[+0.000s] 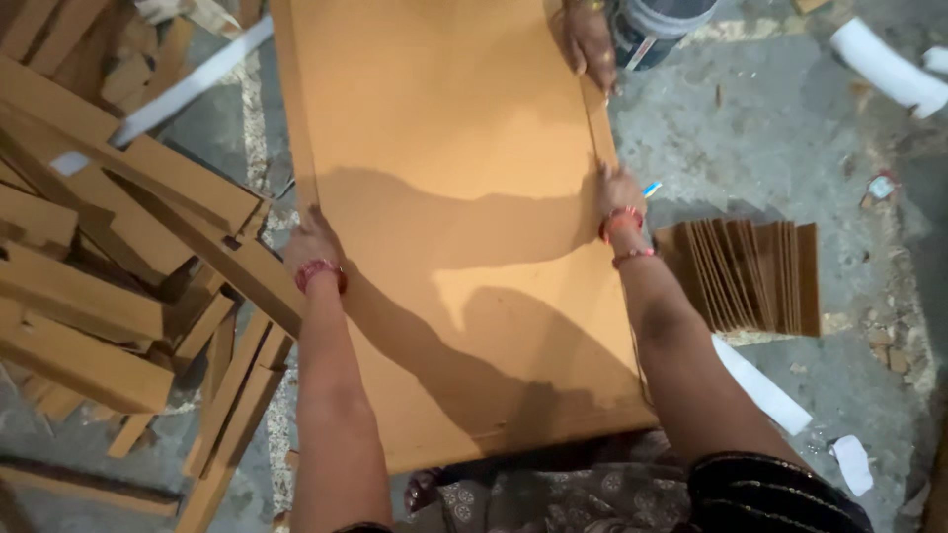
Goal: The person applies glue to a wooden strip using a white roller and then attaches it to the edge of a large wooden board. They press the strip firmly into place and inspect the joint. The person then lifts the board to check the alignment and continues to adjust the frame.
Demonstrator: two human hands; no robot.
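Head view shows the left hand (312, 242) and right hand (618, 193) closed on opposite side edges of a large orange-brown cardboard sheet (454, 197) lying on the floor, with another person's hand (590, 41) holding its far right edge.

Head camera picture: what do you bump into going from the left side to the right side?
Heap of brown cardboard strips → left hand → big orange-brown cardboard sheet → right hand → fanned stack of small brown cardboard pieces.
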